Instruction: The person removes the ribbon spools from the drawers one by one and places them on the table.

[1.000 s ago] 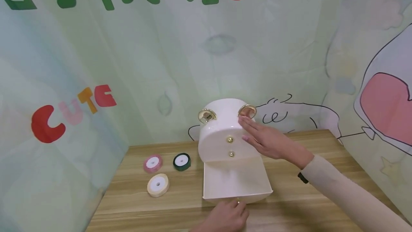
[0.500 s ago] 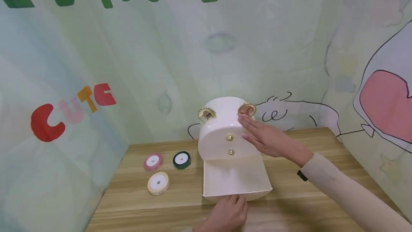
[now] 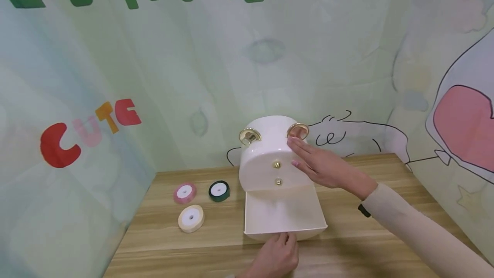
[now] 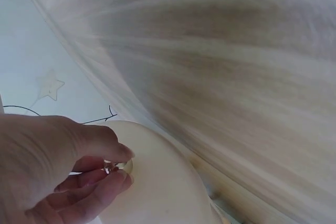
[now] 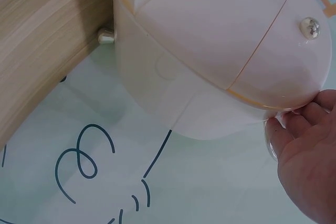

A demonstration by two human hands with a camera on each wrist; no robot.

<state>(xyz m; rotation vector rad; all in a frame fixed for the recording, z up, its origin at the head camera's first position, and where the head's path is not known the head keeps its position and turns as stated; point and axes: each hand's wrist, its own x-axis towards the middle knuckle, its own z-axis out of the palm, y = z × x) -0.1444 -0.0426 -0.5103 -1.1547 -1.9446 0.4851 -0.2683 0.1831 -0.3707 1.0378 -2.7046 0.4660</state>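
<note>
A glossy white drawer box (image 3: 251,175) with a rounded top and two gold ear-shaped rings (image 3: 250,135) stands on the table. Its bottom drawer (image 3: 283,211) is pulled out toward me, and no contents show in it. My left hand (image 3: 275,255) is at the drawer's front; in the left wrist view its thumb and fingers pinch a shiny round knob (image 4: 126,166). My right hand (image 3: 324,165) rests with extended fingers on the box's upper right side, beside the right ear ring (image 5: 270,142). Two upper drawers with gold knobs (image 3: 277,165) are flush with the box.
Left of the box lie three ribbon rolls: pink (image 3: 185,192), dark green (image 3: 219,191) and cream (image 3: 191,218). A printed cloth backdrop (image 3: 193,76) hangs behind and beside the wooden table (image 3: 154,243).
My left hand's fingers have come up over the drawer knob, which showed between them earlier and is now covered in the head view. The right hand stays in place.
</note>
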